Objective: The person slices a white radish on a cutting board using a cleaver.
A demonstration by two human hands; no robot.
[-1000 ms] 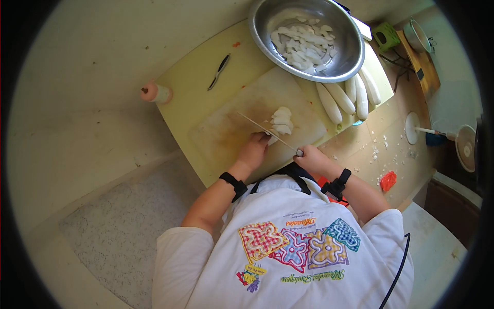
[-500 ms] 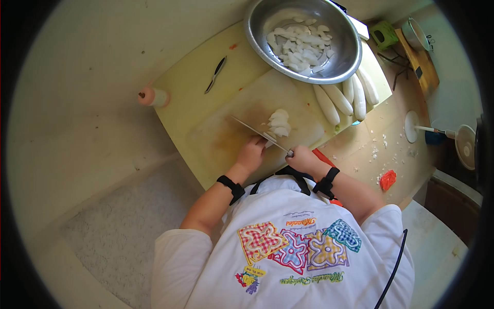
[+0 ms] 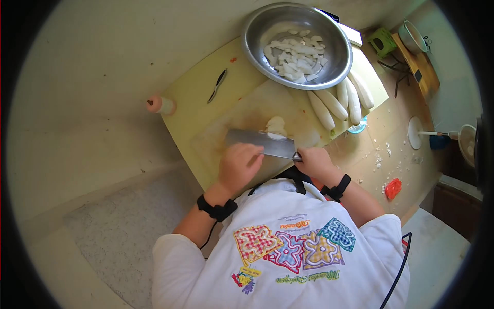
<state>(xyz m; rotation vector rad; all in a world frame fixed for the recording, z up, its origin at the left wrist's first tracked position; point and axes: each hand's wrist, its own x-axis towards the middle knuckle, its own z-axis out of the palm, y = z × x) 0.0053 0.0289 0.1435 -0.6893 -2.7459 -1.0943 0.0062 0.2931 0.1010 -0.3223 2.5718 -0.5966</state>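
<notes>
My right hand grips the handle of a cleaver, whose broad blade lies turned to the side above the cutting board. Beside the blade's near edge is my left hand, fingers bent towards the metal with a gap between thumb and fingers; I see nothing held there. White vegetable slices lie overlapping just beyond the blade, partly hidden by it. At the back, a large steel basin holds many more white slices. Several long, peeled white vegetables rest next to the basin.
A peeler-like tool lies on the yellowish table. A pink-capped bottle stands at the left edge by the wall. White scraps and a red bag are on the floor at right. A small fan stands farther right.
The cleaver has turned from edge-down to showing its flat side. My left hand has drawn back a little to the left, away from under the blade. My right hand still holds the handle.
</notes>
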